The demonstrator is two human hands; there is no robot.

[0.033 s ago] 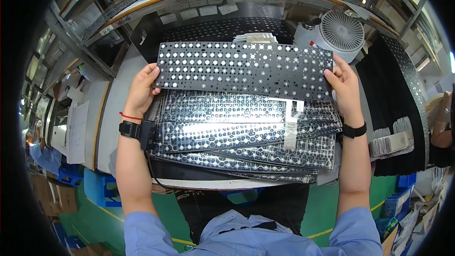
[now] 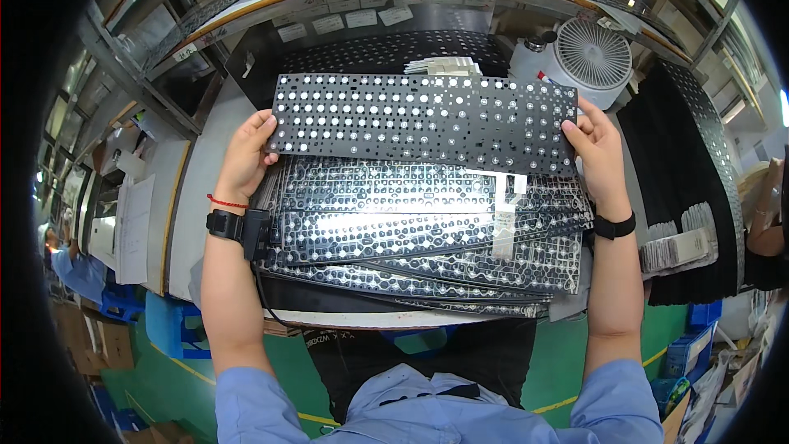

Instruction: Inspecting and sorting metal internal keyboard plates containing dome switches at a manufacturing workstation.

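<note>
A panel (image 2: 423, 121) is held between the left hand (image 2: 246, 152) and right hand (image 2: 602, 156), at the far side of a pile of sheets (image 2: 386, 234). A fan (image 2: 593, 53) is set far right, with cards (image 2: 680, 249) placed nearer.

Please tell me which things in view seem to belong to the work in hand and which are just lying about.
Seem part of the work:
- black perforated panel, held at its ends by the left hand and right hand
- pile of glossy patterned sheets just below it

Seem just lying about:
- white fan
- white papers at left
- cardboard box
</note>
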